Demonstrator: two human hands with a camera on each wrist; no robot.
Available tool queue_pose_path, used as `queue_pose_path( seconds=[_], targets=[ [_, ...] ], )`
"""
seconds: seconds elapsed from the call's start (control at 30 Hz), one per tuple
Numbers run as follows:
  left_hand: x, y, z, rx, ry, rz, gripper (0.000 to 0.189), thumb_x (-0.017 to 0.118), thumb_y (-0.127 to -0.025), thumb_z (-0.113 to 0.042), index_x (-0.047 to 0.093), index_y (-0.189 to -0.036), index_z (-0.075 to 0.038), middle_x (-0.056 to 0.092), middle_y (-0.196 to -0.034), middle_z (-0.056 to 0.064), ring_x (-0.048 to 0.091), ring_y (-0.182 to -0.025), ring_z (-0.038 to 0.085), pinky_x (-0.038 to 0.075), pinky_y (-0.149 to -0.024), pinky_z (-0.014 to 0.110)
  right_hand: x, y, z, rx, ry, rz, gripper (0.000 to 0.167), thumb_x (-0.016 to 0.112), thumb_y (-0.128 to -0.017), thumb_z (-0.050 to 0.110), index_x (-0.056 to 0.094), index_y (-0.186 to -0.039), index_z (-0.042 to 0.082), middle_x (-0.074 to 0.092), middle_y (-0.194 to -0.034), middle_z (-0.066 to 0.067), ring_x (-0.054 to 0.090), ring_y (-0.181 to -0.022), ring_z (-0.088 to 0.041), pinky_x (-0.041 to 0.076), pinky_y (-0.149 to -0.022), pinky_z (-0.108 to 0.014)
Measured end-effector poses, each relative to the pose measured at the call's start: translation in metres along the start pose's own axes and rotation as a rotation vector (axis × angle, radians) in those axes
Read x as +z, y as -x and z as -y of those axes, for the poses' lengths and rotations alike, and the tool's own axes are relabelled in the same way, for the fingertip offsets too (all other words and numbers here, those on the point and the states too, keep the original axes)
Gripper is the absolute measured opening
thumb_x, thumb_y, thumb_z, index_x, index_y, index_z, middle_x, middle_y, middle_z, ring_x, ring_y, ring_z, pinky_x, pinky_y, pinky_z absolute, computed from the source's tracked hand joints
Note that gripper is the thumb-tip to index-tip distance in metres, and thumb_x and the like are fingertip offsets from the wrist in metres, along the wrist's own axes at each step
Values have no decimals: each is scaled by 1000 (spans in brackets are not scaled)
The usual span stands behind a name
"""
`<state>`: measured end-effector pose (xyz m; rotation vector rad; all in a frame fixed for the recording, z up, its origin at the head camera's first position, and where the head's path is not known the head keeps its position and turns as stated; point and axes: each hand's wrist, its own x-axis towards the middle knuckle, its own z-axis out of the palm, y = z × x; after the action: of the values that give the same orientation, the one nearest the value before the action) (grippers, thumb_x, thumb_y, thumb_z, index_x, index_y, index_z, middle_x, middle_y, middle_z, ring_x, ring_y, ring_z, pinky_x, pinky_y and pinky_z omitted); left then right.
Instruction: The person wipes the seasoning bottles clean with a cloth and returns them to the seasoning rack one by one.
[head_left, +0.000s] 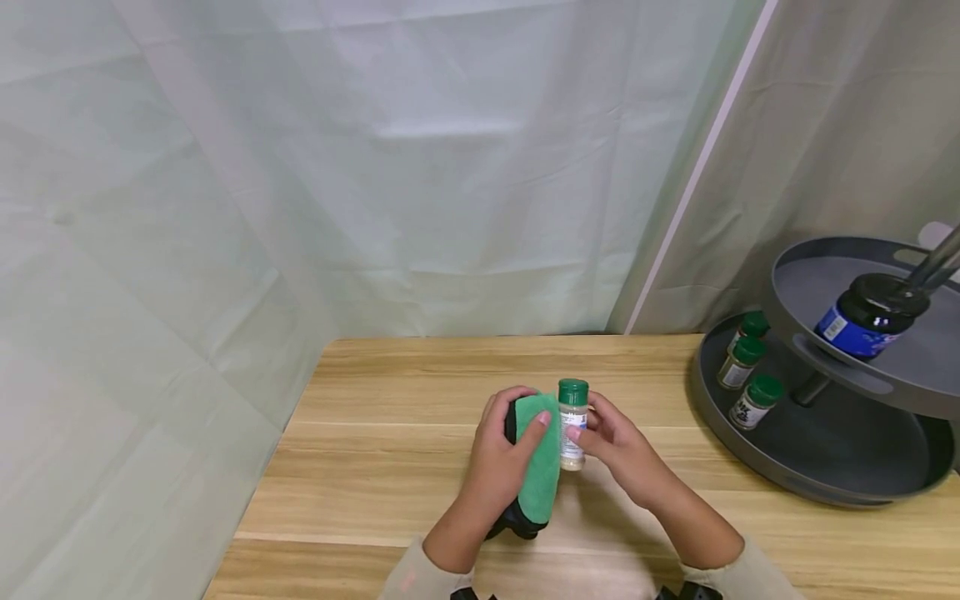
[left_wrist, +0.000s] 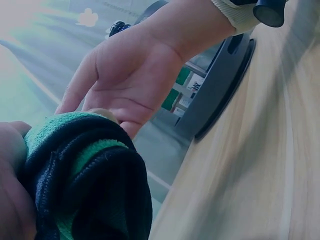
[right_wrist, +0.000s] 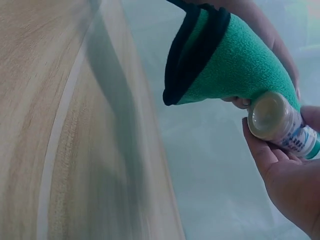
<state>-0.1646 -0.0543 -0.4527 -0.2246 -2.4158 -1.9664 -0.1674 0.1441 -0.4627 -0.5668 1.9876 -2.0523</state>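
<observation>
Near the middle of the table, my left hand grips a folded green cloth with black edging, thumb on its green face. Beside it my right hand holds a small spice jar with a green cap and a white and blue label, its thumb on the label. The jar is upright in the head view, and the cloth lies right against its side. From the right wrist view, the jar's round base faces the camera, lifted off the table. In the left wrist view the cloth hides most of the jar.
At the right stands a grey two-tier round tray. Its lower tier bears several green-capped spice jars; the upper one carries a dark jar with a blue label. A pale curtain hangs behind the wooden table.
</observation>
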Motion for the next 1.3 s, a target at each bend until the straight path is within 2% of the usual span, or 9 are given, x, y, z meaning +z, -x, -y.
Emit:
queue_pose_path(
  seconds=[0.13,0.33,0.43,0.57,0.73,0.93,1.07,1.17,1.3],
  targets=[
    [3,2,1,-3,-6,33,38,67,-97,-42,57,-130,-26,54,-131,0,56,-109,19,51,-88,36,-3,0,2,15,-2,-38,52,47,-107,16,29,-155,4,65,-128,6,66,-109,-8,55,-89,-27],
    [5,4,1,-8,-17,82,36,66,-97,-44,56,-129,-32,54,-128,-2,56,-109,19,51,-89,36,-6,-2,5,-45,-108,-18,48,41,-109,16,31,-155,9,57,-145,0,62,-122,-8,54,-89,-28],
    [6,4,1,-6,-15,92,36,66,-97,-44,56,-129,-32,54,-128,-2,57,-109,19,51,-89,37,-6,-2,6,-33,-137,-29,48,41,-109,16,31,-154,7,59,-141,3,62,-120,-7,54,-88,-26],
    [5,3,1,5,-11,70,37,67,-97,-42,56,-130,-29,54,-127,0,56,-108,19,51,-87,36,-3,-1,7,25,-116,-44,53,44,-107,17,28,-154,-2,59,-131,5,63,-112,-6,54,-88,-24],
    [4,3,2,27,-3,19,38,67,-97,-39,57,-131,-25,54,-128,0,55,-107,20,51,-86,35,2,-1,4,85,-42,-5,57,51,-105,16,28,-154,-2,56,-129,-3,64,-109,-10,55,-91,-27],
    [1,1,2,28,15,-5,39,66,-98,-41,57,-131,-25,53,-129,1,55,-107,20,51,-87,35,3,-1,0,69,15,34,57,57,-102,12,33,-152,1,56,-124,-10,66,-106,-14,57,-88,-31],
    [-3,-2,1,32,27,-22,38,66,-98,-41,56,-131,-25,54,-128,0,55,-108,20,50,-89,37,1,0,-2,31,14,98,57,58,-101,9,35,-153,3,59,-127,-10,66,-108,-15,57,-89,-31],
    [-5,-3,1,26,35,-21,38,66,-98,-41,56,-132,-25,54,-128,0,55,-109,20,50,-90,37,1,0,-3,7,-12,126,59,58,-101,6,32,-154,3,63,-127,-5,67,-109,-15,57,-89,-32],
    [-5,-4,1,15,26,-12,40,66,-98,-42,56,-132,-24,54,-130,-1,55,-110,20,50,-91,38,0,0,-3,2,-30,92,57,57,-100,4,30,-151,-1,68,-121,2,69,-106,-13,57,-89,-31]
  ],
)
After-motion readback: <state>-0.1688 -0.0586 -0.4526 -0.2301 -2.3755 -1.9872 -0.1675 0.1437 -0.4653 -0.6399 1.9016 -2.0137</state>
